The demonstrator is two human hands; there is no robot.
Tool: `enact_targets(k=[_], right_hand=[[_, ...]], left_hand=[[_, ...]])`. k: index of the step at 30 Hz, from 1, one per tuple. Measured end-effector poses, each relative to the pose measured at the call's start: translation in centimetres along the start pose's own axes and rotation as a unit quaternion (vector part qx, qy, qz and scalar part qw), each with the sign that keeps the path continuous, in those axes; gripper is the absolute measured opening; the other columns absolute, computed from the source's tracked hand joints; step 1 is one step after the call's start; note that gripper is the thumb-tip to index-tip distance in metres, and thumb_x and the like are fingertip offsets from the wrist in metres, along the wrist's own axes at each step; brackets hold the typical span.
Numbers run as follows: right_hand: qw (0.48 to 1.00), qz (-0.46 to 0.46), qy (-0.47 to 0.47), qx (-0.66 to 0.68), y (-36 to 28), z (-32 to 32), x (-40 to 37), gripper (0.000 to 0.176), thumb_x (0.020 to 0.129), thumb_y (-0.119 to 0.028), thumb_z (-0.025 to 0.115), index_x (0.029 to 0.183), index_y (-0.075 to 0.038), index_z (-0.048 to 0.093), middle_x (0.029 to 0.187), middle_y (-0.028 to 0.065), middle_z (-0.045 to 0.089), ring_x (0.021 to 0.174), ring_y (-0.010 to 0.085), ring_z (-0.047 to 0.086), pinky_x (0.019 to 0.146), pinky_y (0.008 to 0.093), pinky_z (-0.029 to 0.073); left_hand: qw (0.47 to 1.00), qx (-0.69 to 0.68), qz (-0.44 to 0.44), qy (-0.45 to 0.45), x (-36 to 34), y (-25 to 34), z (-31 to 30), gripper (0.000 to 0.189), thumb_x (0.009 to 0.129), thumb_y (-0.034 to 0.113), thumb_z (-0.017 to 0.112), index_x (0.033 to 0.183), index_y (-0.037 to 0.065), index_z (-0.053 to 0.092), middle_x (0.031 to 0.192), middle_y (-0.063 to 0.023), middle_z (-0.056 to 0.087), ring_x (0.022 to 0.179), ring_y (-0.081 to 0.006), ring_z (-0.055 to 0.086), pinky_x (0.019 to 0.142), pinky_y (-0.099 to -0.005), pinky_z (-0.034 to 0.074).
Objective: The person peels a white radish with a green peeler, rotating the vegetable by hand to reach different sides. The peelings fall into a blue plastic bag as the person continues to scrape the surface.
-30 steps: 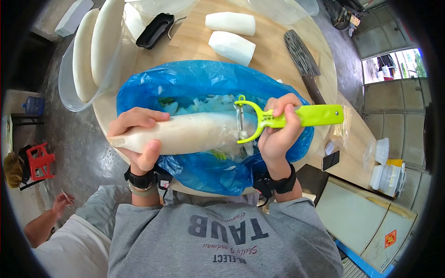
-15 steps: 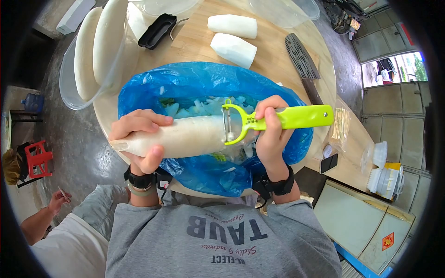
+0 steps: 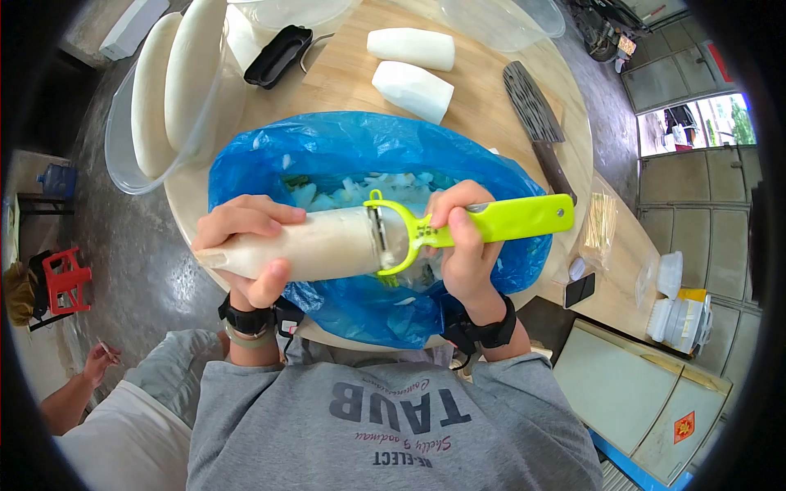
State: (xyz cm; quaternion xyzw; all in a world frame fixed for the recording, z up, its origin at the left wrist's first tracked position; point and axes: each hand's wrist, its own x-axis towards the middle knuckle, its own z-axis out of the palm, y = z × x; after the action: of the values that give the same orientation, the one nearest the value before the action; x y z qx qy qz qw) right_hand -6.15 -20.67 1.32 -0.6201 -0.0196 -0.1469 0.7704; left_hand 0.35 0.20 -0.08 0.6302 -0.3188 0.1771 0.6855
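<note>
A long white daikon radish (image 3: 323,244) lies sideways over the open blue plastic bag (image 3: 360,135). My left hand (image 3: 246,237) is wrapped round its tapered end at the left. In my right hand (image 3: 465,237) is a lime-green peeler (image 3: 512,221), gripped by its handle. The peeler's blade crosses the radish near its right end, which is partly hidden behind the peeler head. White peelings (image 3: 364,186) and a little green leaf lie inside the bag.
Two peeled daikon pieces (image 3: 412,49) lie on a wooden board (image 3: 344,78), with a patterned-blade knife (image 3: 532,102) to their right. A clear tub (image 3: 119,155) at left holds whole radishes. Another person's hand (image 3: 100,364) shows at lower left. A phone (image 3: 580,290) lies at right.
My right hand and the peeler have moved a little left along the radish. My left hand keeps its grip and place.
</note>
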Motion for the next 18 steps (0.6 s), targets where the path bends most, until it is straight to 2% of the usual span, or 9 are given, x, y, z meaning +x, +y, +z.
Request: enact_targets(k=[1, 4, 7, 8, 11, 14, 18], right_hand=[[1.000, 0.000, 0.010, -0.008, 0.0, -0.1, 0.0, 0.017, 0.082, -0.015, 0.043, 0.073, -0.003, 0.050, 0.069, 0.0031, 0.050, 0.051, 0.0064, 0.043, 0.047, 0.0191, 0.034], [0.994, -0.086, 0.062, -0.031, 0.7, -1.1, 0.0, 0.015, 0.077, -0.014, 0.042, 0.069, -0.002, 0.047, 0.067, 0.0041, 0.048, 0.049, 0.0072, 0.039, 0.045, 0.0202, 0.031], [0.980, -0.085, 0.150, 0.100, 1.4, -1.3, 0.4, 0.014, 0.074, -0.014, 0.042, 0.066, -0.003, 0.044, 0.065, 0.0054, 0.047, 0.048, 0.0078, 0.036, 0.043, 0.0210, 0.028], [0.979, -0.095, 0.140, 0.117, 1.5, -1.5, 0.5, 0.017, 0.076, -0.017, 0.042, 0.065, -0.004, 0.044, 0.064, 0.0058, 0.046, 0.046, 0.0085, 0.036, 0.043, 0.0204, 0.028], [0.989, -0.044, 0.063, 0.126, 0.8, -0.9, 0.1, 0.019, 0.080, -0.018, 0.042, 0.068, -0.003, 0.046, 0.066, 0.0047, 0.048, 0.047, 0.0077, 0.038, 0.043, 0.0196, 0.030], [0.999, 0.019, 0.013, 0.038, 0.1, 0.2, -0.2, 0.019, 0.082, -0.017, 0.042, 0.070, -0.003, 0.048, 0.067, 0.0032, 0.050, 0.049, 0.0063, 0.042, 0.044, 0.0187, 0.032], [0.998, 0.006, 0.060, -0.006, 0.0, 0.0, -0.1, 0.016, 0.082, -0.014, 0.042, 0.071, -0.004, 0.049, 0.066, 0.0018, 0.050, 0.050, 0.0049, 0.042, 0.045, 0.0185, 0.032]], left_hand=[[1.000, 0.002, -0.002, 0.000, 0.0, 0.0, 0.0, 0.031, 0.058, 0.025, 0.066, 0.073, 0.002, 0.052, 0.069, -0.0161, 0.062, 0.057, -0.0174, 0.056, 0.052, -0.0244, 0.044], [1.000, 0.001, 0.000, 0.001, -0.1, -0.1, -0.1, 0.030, 0.058, 0.025, 0.065, 0.073, 0.002, 0.052, 0.070, -0.0163, 0.062, 0.057, -0.0177, 0.056, 0.052, -0.0246, 0.045], [1.000, -0.001, 0.001, 0.001, 0.0, 0.0, -0.1, 0.030, 0.058, 0.025, 0.065, 0.073, 0.002, 0.052, 0.070, -0.0164, 0.062, 0.057, -0.0177, 0.056, 0.053, -0.0246, 0.045], [1.000, -0.001, 0.003, -0.001, 0.0, 0.0, -0.1, 0.030, 0.058, 0.025, 0.065, 0.073, 0.002, 0.052, 0.070, -0.0165, 0.062, 0.057, -0.0177, 0.056, 0.053, -0.0245, 0.045], [1.000, 0.000, 0.004, -0.004, 0.1, 0.1, 0.0, 0.030, 0.058, 0.024, 0.065, 0.073, 0.002, 0.052, 0.070, -0.0165, 0.062, 0.057, -0.0177, 0.057, 0.053, -0.0243, 0.045], [1.000, 0.000, 0.002, -0.002, 0.1, 0.1, 0.0, 0.030, 0.058, 0.024, 0.065, 0.073, 0.002, 0.052, 0.070, -0.0165, 0.062, 0.057, -0.0178, 0.057, 0.053, -0.0243, 0.045], [1.000, 0.000, 0.002, -0.003, 0.0, 0.0, -0.1, 0.030, 0.058, 0.024, 0.065, 0.073, 0.002, 0.052, 0.070, -0.0164, 0.062, 0.057, -0.0180, 0.057, 0.053, -0.0244, 0.045]])
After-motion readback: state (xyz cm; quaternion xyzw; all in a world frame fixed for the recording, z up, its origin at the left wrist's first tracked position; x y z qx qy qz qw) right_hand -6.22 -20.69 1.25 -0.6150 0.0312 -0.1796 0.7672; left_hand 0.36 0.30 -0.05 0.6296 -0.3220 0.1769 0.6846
